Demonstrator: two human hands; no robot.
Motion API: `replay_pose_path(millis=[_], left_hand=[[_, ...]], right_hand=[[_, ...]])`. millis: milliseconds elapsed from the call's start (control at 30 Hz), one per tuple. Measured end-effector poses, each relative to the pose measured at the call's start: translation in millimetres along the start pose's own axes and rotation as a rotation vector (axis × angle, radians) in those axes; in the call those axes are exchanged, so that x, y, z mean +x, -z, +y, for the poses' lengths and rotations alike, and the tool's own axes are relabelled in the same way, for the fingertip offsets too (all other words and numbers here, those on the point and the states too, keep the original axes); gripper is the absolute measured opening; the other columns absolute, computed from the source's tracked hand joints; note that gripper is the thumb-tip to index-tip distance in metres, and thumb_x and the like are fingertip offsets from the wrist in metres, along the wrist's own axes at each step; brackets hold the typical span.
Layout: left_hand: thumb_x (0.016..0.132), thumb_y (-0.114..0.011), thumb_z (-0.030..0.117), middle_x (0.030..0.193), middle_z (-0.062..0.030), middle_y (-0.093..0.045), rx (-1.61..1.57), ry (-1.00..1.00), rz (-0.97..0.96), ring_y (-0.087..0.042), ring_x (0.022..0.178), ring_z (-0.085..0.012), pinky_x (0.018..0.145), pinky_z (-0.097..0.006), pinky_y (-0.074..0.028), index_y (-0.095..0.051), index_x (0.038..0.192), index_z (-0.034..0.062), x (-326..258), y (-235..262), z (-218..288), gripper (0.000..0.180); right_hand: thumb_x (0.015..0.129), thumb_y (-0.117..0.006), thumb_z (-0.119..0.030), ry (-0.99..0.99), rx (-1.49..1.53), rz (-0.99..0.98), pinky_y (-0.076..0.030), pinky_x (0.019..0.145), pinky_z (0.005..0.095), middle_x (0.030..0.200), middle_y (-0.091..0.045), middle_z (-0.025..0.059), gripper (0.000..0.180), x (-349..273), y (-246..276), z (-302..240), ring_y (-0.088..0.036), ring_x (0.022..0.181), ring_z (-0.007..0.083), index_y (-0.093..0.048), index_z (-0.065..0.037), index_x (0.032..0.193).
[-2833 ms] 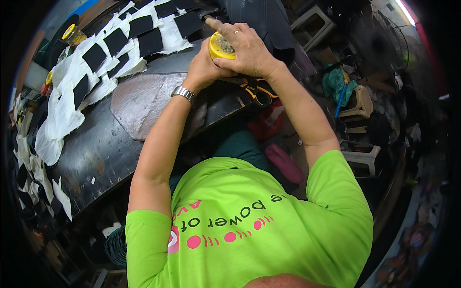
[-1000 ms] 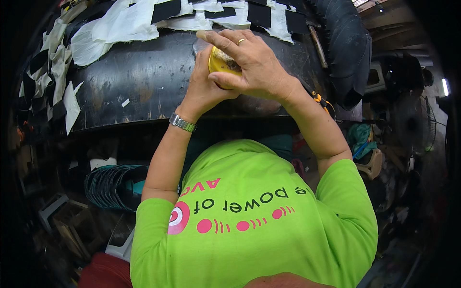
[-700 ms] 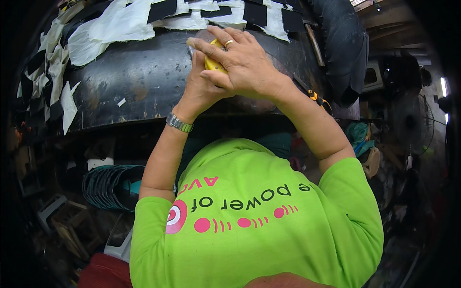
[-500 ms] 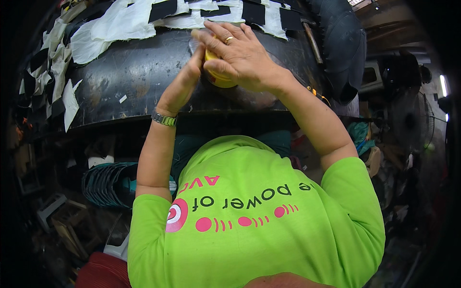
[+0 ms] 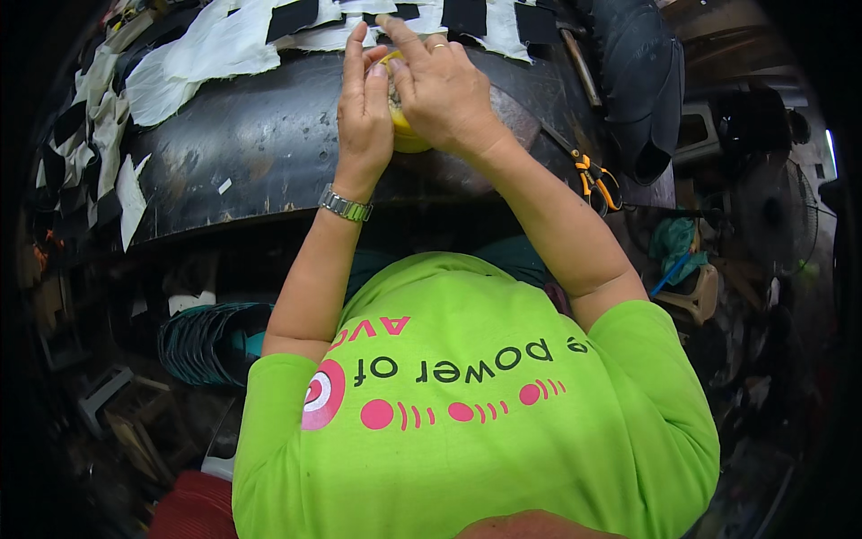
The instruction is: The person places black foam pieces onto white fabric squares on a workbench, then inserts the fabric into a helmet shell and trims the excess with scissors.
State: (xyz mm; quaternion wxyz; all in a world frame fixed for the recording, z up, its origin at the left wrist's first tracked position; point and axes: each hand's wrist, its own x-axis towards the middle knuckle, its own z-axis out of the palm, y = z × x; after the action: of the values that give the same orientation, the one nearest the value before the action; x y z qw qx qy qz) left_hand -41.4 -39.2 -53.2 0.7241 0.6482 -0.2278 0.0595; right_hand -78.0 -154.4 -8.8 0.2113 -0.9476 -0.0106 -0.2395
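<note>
A small round yellow object (image 5: pixel 401 136) is pressed between both hands above the dark, worn table (image 5: pixel 242 153). My left hand (image 5: pixel 364 108), with a metal wristwatch (image 5: pixel 347 206) below it, lies flat against the object's left side, fingers straight and pointing away. My right hand (image 5: pixel 440 85), wearing a ring, covers the object from the right and top, index finger stretched toward the white sheets. Most of the yellow object is hidden by the fingers.
White sheets with black rectangular patches (image 5: pixel 215 40) cover the table's far side and left edge. Orange-handled scissors (image 5: pixel 593 178) lie at the table's right. A dark rolled bundle (image 5: pixel 642 81) sits far right. A stack of teal pieces (image 5: pixel 211 341) is under the table, lower left.
Both hands with the yellow object have shifted slightly up and away over the table. My left hand has flattened against the object, and the right index finger has stretched out.
</note>
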Motion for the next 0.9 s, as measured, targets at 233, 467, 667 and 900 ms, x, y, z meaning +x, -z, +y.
replay_pose_path(millis=[233, 467, 667, 900], left_hand=[[0.107, -0.037, 0.017, 0.133, -0.0175, -0.061, 0.043, -0.036, -0.177, -0.061, 0.121, -0.0245, 0.105, -0.037, -0.047, -0.034, 0.16, 0.0084, 12.2, 10.8, -1.1, 0.054], [0.107, -0.039, 0.019, 0.126, -0.0185, -0.059, -0.042, 0.078, -0.152, -0.061, 0.114, -0.0225, 0.102, -0.035, -0.049, -0.004, 0.166, 0.0118, 1.6, 9.1, 6.9, 0.068], [0.108, -0.038, 0.02, 0.129, -0.0187, -0.058, -0.068, 0.049, -0.203, -0.06, 0.118, -0.0217, 0.105, -0.034, -0.048, -0.005, 0.166, 0.0118, 9.0, 9.2, 3.3, 0.066], [0.095, -0.07, 0.034, 0.152, -0.0193, -0.041, -0.125, 0.116, -0.312, -0.047, 0.138, -0.0279, 0.114, -0.038, -0.041, -0.002, 0.164, 0.0066, 6.2, 16.7, 4.6, 0.101]], right_hand=[[0.101, -0.053, -0.042, -0.041, 0.094, -0.112, -0.05, 0.096, 0.0541, 0.118, -0.064, 0.0238, 0.052, 8.6, 8.7, 1.3, -0.06, 0.114, 0.042, -0.05, -0.019, 0.148], [0.102, -0.058, -0.022, -0.374, 0.779, -0.171, -0.053, 0.074, 0.0319, 0.093, -0.066, 0.0138, 0.082, 24.4, 8.9, 27.1, -0.06, 0.078, 0.0167, -0.007, -0.007, 0.164], [0.103, -0.055, -0.02, -0.342, 0.698, -0.181, -0.051, 0.092, 0.0355, 0.13, -0.061, 0.0224, 0.082, 26.4, -17.7, 55.8, -0.062, 0.1, 0.0225, -0.003, -0.005, 0.165], [0.106, -0.055, -0.04, -0.032, 0.64, -0.062, -0.036, 0.114, 0.0386, 0.156, -0.035, 0.0243, 0.077, 37.0, 5.9, 59.0, -0.046, 0.135, 0.0312, -0.017, -0.006, 0.163]])
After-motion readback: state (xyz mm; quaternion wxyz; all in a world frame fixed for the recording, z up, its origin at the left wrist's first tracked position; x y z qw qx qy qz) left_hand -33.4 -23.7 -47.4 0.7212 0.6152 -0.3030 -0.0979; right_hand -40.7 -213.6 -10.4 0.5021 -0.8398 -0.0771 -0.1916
